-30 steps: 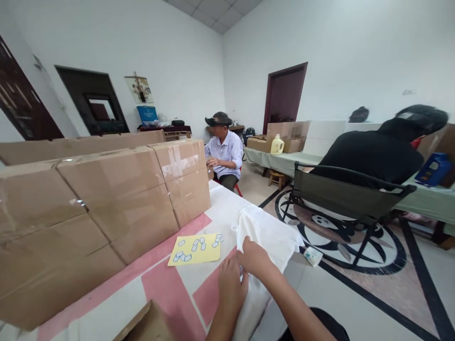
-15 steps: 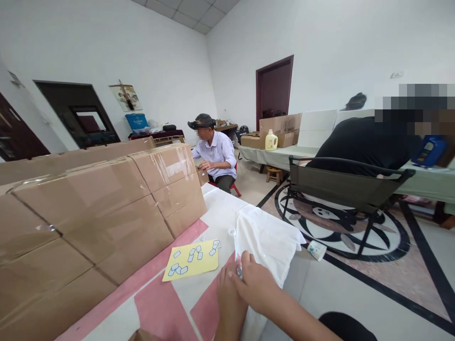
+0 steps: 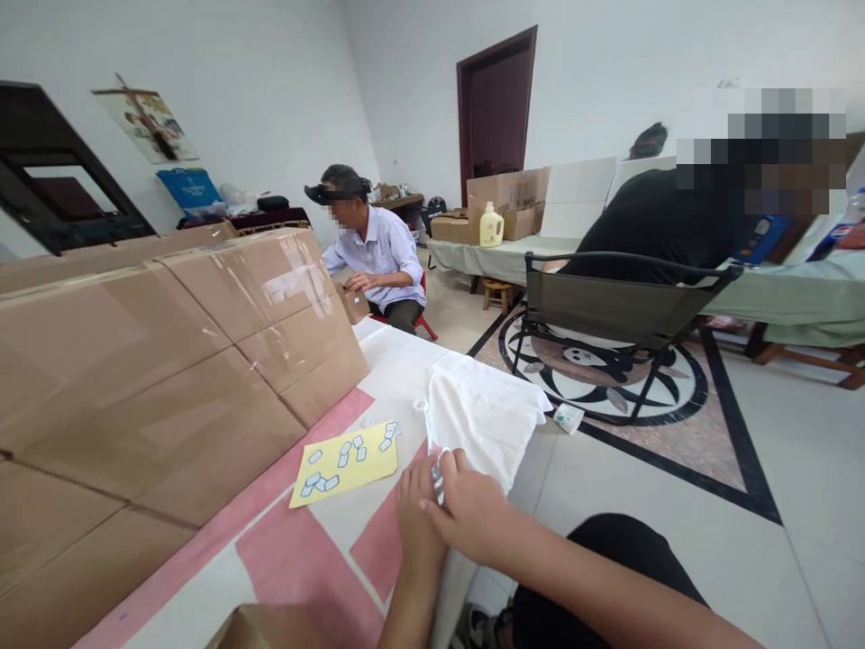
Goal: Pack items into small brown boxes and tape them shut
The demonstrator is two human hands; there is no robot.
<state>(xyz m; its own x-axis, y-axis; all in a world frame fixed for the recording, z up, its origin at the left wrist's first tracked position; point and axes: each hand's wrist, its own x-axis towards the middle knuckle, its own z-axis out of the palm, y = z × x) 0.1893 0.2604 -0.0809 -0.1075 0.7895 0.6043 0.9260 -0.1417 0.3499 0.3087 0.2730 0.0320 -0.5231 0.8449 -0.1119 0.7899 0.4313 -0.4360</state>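
Observation:
My right hand is closed around a small silver metal piece of a kind I cannot make out. Against its side lies my left hand, with the fingers bent and drawn together; whatever they may grip is hidden. Both hands are low over the table edge and touch each other. Just beyond them a thin whitish stick or cord with a ring at its far end points away from me; whether it joins the silver piece is unclear. A yellow sheet with several white, blue-edged labels lies left of my hands.
Taped cardboard boxes are stacked on the left of the table. White cloth hangs over its right edge. One person sits beyond the boxes; another leans over behind a folding chair. A paper cup lies on the floor.
The view has tilted down and turned right, so everything sits further up and left. My hands remain together, and more of the silver piece shows between them.

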